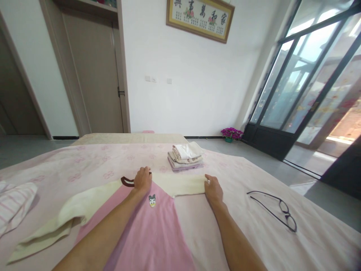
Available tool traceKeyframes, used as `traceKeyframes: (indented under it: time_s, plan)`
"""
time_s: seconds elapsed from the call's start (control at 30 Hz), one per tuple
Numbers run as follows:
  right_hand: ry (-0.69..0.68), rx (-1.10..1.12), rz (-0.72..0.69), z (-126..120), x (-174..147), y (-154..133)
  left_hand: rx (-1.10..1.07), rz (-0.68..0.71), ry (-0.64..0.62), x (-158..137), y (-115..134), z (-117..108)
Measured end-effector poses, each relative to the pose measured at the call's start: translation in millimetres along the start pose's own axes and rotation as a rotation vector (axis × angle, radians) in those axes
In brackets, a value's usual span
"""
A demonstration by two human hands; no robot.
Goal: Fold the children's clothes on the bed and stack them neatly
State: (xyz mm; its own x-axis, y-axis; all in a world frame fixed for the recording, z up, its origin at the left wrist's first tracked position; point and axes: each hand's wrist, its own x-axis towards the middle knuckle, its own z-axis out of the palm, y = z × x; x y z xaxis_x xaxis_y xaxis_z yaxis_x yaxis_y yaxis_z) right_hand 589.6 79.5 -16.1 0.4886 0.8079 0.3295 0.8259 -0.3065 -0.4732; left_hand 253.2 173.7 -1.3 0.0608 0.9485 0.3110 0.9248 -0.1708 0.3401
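A pink shirt [146, 233] with cream sleeves, a brown neckband and a cartoon duck on the chest lies spread on a pale pink flowered sheet. My left hand [143, 180] is closed at the neckband, near the top of the shirt. At the end of the right-hand sleeve [187, 184], which lies stretched out sideways, my right hand [213, 188] pinches the cuff. The other sleeve [67, 210] trails off to the left with a fold in it. My left forearm covers part of the shirt's front.
Folded clothes [186, 155] are stacked just beyond the stretched sleeve. Black-framed glasses [282, 210] lie to the right. A striped cloth [15, 203] sits at the left edge. Potted purple flowers [231, 133] stand on the floor by the glass doors.
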Motion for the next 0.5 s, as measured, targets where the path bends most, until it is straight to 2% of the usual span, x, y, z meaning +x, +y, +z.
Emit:
traceKeyframes:
  time_s: [0.1, 0.2, 0.3, 0.37, 0.43, 0.5]
  plan:
    - [0.068, -0.139, -0.064, -7, -6, -14, 0.003, 0.163, 0.025, -19, 11, 4]
    - [0.069, -0.182, -0.265, -6, -15, -39, 0.006, 0.331, -0.016, -39, 22, 12]
    - [-0.097, -0.179, -0.49, 4, -30, -64, 0.025, 0.381, -0.144, -52, 28, 18]
    - [-0.239, -0.198, -0.567, 13, -39, -72, 0.044, 0.389, -0.217, -54, 29, 18]
    - [-0.34, -0.239, -0.559, 20, -43, -71, 0.052, 0.403, -0.252, -54, 28, 15]
    - [-0.365, -0.301, -0.501, 23, -41, -64, 0.043, 0.425, -0.274, -55, 27, 10]
